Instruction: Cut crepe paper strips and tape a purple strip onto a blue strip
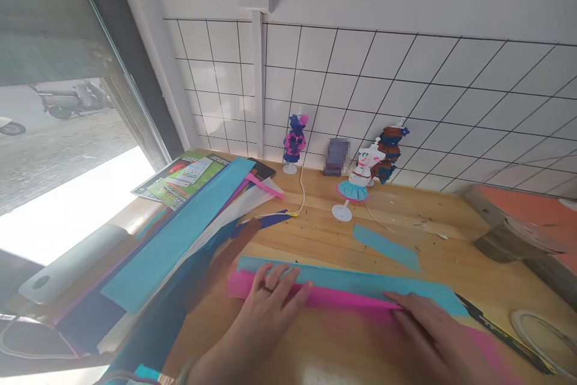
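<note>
Well to the left of the left hand lies a pale, oblong object [74, 265], then a heap of long strips topped by a light blue strip [180, 235], with a green booklet [155, 184] behind. A brown strip [237, 247] is nearer that hand. The left hand [273, 301] is laid flat with fingers spread, pressing on a pink strip [347, 298] without grasping it. The pink strip runs across the worktop [324, 229] between both hands, overlapping a wide blue strip [374, 283] just beyond them. Farther beyond the hands stand three small dressed figures [360, 166] and a short blue strip [385, 247]. The right hand [428, 325] has its fingers close together at the pink strip's edge; whether it pinches, I cannot tell. Right of it lies a black-and-yellow cutter [505, 334].
</note>
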Tool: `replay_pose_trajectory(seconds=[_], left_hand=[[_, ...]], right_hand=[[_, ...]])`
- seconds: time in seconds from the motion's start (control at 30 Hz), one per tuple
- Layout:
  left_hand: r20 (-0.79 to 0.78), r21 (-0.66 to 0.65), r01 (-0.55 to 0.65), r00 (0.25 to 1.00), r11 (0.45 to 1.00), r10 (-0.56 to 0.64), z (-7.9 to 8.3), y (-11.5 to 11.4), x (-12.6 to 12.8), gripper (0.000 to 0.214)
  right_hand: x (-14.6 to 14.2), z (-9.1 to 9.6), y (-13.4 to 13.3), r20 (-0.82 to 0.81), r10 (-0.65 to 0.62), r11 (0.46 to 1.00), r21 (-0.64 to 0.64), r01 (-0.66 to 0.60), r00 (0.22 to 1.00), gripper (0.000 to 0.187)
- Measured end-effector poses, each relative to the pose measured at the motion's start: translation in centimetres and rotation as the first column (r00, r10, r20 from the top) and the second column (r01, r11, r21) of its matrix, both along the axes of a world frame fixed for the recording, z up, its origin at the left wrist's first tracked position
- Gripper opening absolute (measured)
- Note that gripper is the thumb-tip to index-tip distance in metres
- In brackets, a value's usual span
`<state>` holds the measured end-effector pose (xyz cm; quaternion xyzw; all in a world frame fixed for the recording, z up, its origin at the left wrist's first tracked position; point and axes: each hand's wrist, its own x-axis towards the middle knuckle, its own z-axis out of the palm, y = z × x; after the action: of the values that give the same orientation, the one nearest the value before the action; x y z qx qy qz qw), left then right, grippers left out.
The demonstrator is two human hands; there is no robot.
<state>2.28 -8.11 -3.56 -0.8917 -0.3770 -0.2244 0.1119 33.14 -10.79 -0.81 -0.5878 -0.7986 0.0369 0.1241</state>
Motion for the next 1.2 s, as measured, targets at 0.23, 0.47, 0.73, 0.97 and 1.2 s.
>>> replay_pose_trajectory(seconds=[0.23, 0.47, 0.73, 0.97, 1.2], left_hand=[[-0.188, -0.214, -0.089, 0.981, 0.973, 0.048, -0.9, 0.6, 0.5, 0.045], [-0.237, -0.278, -0.140, 0.969, 0.950, 0.074, -0.5, 0.9, -0.5, 0.058], [-0.136, -0.127, -0.143, 0.983, 0.981, 0.126, 0.0, 1.9, -2.7, 0.053], [-0.139, -0.197, -0.167, 0.980, 0.966, 0.141, 0.0, 1.9, -4.5, 0.052], [-0.124, -0.265, -0.259, 0.964, 0.929, 0.234, -0.5, 2.2, -8.4, 0.039]], right_hand=[[-0.4, -1.1, 0.2, 0.094, -0.026, 0.985, -0.168, 0.041, 0.995, 0.045], [1.2, -0.8, 0.3, 0.160, 0.051, 0.992, -0.124, -0.031, 0.986, 0.044], [5.1, -1.2, 0.7, 0.219, -0.057, 0.998, -0.012, 0.061, 0.974, 0.054], [4.4, 0.1, 0.1, 0.108, -0.069, 0.994, -0.081, 0.078, 0.992, 0.042], [3.7, 0.7, 0.0, 0.011, -0.144, 0.961, -0.236, 0.142, 0.990, 0.037]])
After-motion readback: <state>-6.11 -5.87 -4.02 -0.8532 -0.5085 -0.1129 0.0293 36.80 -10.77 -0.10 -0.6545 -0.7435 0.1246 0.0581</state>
